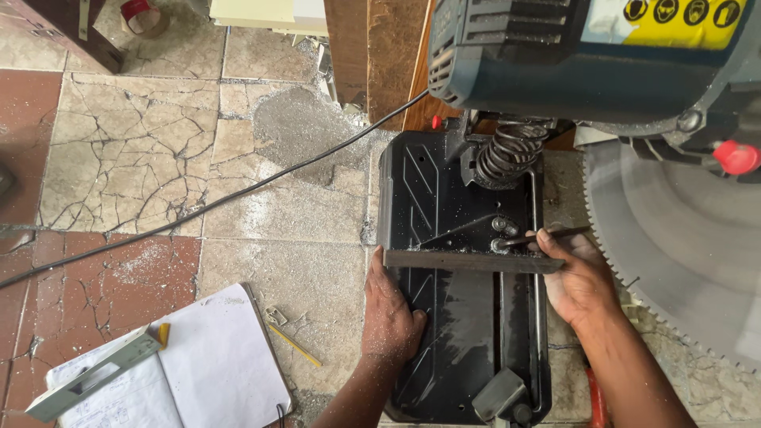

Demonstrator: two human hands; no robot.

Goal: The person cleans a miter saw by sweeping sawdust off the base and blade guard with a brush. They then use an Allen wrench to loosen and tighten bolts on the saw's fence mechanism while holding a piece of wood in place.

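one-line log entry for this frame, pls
left hand: flat on saw base | right hand: pencil on metal bar | blade: raised

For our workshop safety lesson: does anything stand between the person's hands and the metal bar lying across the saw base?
Nothing visible does. The left hand touches the metal bar at its left end, and the right hand rests against its right end, holding a thin rod.

Two hands: left (390,315), right (577,279). One saw (476,277), one blade (674,238), one spring (507,152), one metal bar (468,261), one cable (206,204), one notebook (214,364), one pencil (295,345), one tape roll (143,16).
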